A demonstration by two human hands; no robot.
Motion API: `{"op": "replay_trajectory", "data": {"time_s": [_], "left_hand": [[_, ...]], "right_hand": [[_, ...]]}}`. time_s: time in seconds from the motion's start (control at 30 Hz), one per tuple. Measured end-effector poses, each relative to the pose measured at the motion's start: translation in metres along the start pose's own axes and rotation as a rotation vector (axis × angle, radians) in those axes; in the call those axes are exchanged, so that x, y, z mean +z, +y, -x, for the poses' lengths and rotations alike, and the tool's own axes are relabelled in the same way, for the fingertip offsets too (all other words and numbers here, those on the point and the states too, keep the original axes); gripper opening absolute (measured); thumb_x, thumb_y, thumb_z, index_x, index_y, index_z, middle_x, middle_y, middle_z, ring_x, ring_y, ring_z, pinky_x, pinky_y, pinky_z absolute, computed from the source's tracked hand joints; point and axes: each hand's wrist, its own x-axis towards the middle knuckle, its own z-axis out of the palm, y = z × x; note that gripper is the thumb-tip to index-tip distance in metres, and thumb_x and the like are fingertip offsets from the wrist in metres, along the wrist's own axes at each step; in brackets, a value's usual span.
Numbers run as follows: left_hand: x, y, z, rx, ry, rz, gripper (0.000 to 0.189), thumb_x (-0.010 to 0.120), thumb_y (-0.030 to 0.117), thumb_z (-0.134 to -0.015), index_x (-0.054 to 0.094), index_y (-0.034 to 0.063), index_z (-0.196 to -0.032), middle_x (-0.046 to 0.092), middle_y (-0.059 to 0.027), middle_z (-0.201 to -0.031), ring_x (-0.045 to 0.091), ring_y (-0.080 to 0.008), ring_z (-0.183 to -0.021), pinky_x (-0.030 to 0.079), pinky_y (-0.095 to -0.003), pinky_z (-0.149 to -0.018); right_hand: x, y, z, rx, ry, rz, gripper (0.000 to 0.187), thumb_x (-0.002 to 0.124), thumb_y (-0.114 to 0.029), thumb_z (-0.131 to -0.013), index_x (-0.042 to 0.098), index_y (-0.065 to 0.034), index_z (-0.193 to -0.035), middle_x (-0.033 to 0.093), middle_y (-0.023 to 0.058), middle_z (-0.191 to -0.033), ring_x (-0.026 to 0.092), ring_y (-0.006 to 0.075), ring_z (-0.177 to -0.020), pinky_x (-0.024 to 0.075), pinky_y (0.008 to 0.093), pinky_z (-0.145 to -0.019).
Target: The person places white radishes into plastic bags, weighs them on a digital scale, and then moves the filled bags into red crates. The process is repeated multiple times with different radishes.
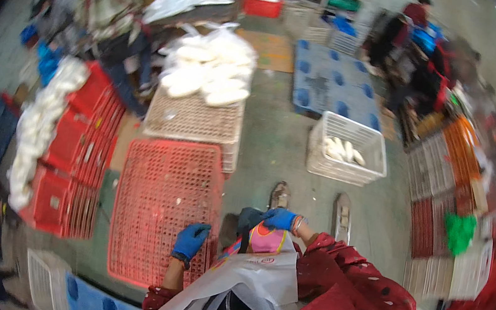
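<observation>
My left hand [190, 243], in a blue glove, is over the right side of a red plastic crate [163, 181] turned with its perforated face up. Its fingers are bent together, and no object shows in them. My right hand [280, 219], also blue-gloved, is at the upper edge of the white printed apron [276, 273] on my front, beside a dark bundle [249, 218]; its fingertips are hidden, so its hold is unclear. Beyond the red crate, clear bags of white elongated produce [213, 64] lie on a pale upturned crate [194, 116]. A white crate [345, 171] holds several similar white pieces [343, 150].
Red crates [69, 144] topped with bagged white produce [45, 126] stand at left, near a standing person [117, 3]. A blue plastic pallet [334, 81] lies ahead. More people [424, 70] are at upper right, above stacked crates [436, 167] along the right side.
</observation>
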Motion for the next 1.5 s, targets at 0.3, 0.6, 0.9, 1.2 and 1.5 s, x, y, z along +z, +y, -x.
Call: {"op": "replay_trajectory", "data": {"time_s": [0.3,0.6,0.9,1.2,1.5], "left_hand": [[-0.001,-0.015,-0.1,-0.34,0.43,0.385,0.023,0.06,0.016,-0.084,0.065,0.0022,-0.102,0.066,-0.0088,-0.094,0.06,-0.0157,-0.086,0.048,-0.0294,-0.078],[0.004,0.083,-0.28,-0.392,0.389,0.246,0.024,0.059,0.017,-0.085,0.064,0.0026,-0.103,0.065,-0.0095,-0.1,0.06,-0.0177,-0.091,0.046,-0.0294,-0.083],[-0.015,0.165,-0.452,0.029,0.627,0.499,0.061,0.064,0.005,-0.077,0.04,0.007,-0.133,0.044,-0.0112,-0.132,0.056,-0.0173,-0.093,0.047,-0.0292,-0.08],[-0.017,0.14,-0.459,-0.219,0.537,0.871,0.023,0.051,0.008,-0.089,0.06,0.0022,-0.109,0.063,-0.0044,-0.097,0.057,-0.012,-0.084,0.046,-0.0251,-0.076],[-0.028,0.142,-0.426,-0.131,0.713,1.191,0.024,0.052,0.01,-0.09,0.056,0.0028,-0.112,0.06,-0.0023,-0.1,0.056,-0.0112,-0.085,0.047,-0.0253,-0.076]], "right_hand": [[-0.238,-0.149,-0.259,-0.372,0.392,0.541,0.056,0.058,-0.023,-0.075,0.046,-0.008,-0.128,0.055,0.0197,-0.118,0.056,0.0327,-0.104,0.0445,0.0393,-0.089],[-0.402,-0.276,-0.419,-0.203,0.505,0.935,0.074,0.057,-0.021,-0.075,0.023,-0.0129,-0.141,0.058,0.0199,-0.111,0.061,0.0351,-0.09,0.0493,0.0414,-0.078],[-0.324,-0.281,-0.318,-1.015,-0.107,0.484,0.042,0.045,-0.022,-0.086,0.048,-0.0233,-0.128,0.063,0.0156,-0.098,0.063,0.0303,-0.083,0.0511,0.0327,-0.071],[-0.523,-0.354,-0.446,-0.903,0.893,0.468,0.091,0.075,-0.035,-0.066,0.029,-0.0037,-0.137,0.042,0.027,-0.129,0.046,0.0378,-0.116,0.0376,0.0421,-0.097],[-0.521,-0.354,-0.491,-0.627,0.423,0.222,0.039,0.053,-0.022,-0.077,0.056,-0.005,-0.112,0.06,0.0163,-0.109,0.058,0.0275,-0.099,0.0434,0.0361,-0.085]]}}
